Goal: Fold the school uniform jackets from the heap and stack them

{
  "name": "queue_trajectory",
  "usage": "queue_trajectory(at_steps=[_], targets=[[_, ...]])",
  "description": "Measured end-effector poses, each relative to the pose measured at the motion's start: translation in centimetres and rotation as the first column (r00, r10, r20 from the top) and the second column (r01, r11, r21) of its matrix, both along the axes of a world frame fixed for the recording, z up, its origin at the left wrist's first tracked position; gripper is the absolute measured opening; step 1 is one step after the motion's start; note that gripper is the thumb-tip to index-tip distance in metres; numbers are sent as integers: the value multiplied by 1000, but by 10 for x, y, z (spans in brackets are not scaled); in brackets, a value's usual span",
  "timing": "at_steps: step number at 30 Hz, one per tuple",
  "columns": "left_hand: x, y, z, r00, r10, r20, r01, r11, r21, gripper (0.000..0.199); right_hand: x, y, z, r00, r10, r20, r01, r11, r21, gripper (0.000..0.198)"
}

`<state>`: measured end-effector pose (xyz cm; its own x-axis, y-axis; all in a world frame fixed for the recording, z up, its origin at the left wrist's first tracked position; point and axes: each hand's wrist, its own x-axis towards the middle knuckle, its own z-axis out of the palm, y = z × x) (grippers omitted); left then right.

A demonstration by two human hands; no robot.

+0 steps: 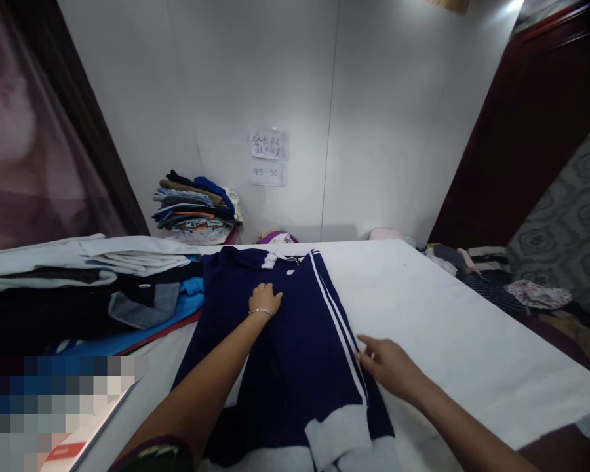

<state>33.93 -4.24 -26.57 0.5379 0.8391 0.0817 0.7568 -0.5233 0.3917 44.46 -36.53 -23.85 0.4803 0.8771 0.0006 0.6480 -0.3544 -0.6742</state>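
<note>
A navy blue jacket (295, 334) with grey cuffs and hem lies spread on the white table. Two white stripes run down its right sleeve (341, 328), which is folded in along the body with the grey cuff (341, 429) near the hem. My left hand (265, 299), with a bracelet at the wrist, rests on the upper chest below the collar, its fingers lying on the cloth. At the sleeve's outer edge is my right hand (388, 367), thumb and forefinger apart, fingertips touching or just beside the fabric.
Folded clothes stand in a stack (196, 206) against the wall at the back left. More garments (78, 295) lie piled along the left side. Right of the jacket stretches the white tabletop (437, 314). Beyond its right edge are loose clothes (496, 278). Paper notes (269, 157) hang on the wall.
</note>
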Motion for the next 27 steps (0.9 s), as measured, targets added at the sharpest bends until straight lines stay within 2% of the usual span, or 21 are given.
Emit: queue_trajectory(at_steps=[1,3,5,7,9,13,16,19,22,27], targets=[[2,-7,0,999,-44,9,44,998,42,46,5,13,5,996,16,89,-21,998,63,36],[7,-22,-4,986,-169,-13,169,978,123,50,13,51,9,984,62,166,-91,981,171,40],[13,-34,-14,955,-278,-100,290,946,142,54,17,98,4,973,76,216,-124,968,218,46],[15,-43,-26,926,-327,-187,350,931,101,58,19,147,-5,957,140,253,-182,971,154,53],[14,-46,-36,919,-330,-216,350,935,58,59,23,192,-13,945,160,286,-191,978,82,57],[8,-47,-46,925,-326,-195,346,934,84,62,42,254,-20,939,72,335,-81,997,12,64],[6,-47,-48,928,-325,-184,347,933,100,61,68,273,-32,936,6,351,19,998,-68,68],[5,-48,-50,928,-331,-170,354,927,122,59,97,274,-53,941,-59,334,143,962,-231,75],[5,-49,-51,927,-342,-157,362,923,132,59,115,272,-68,941,-96,326,196,937,-290,81],[4,-50,-52,930,-342,-131,356,928,108,60,112,277,-64,932,-115,343,231,919,-320,80]])
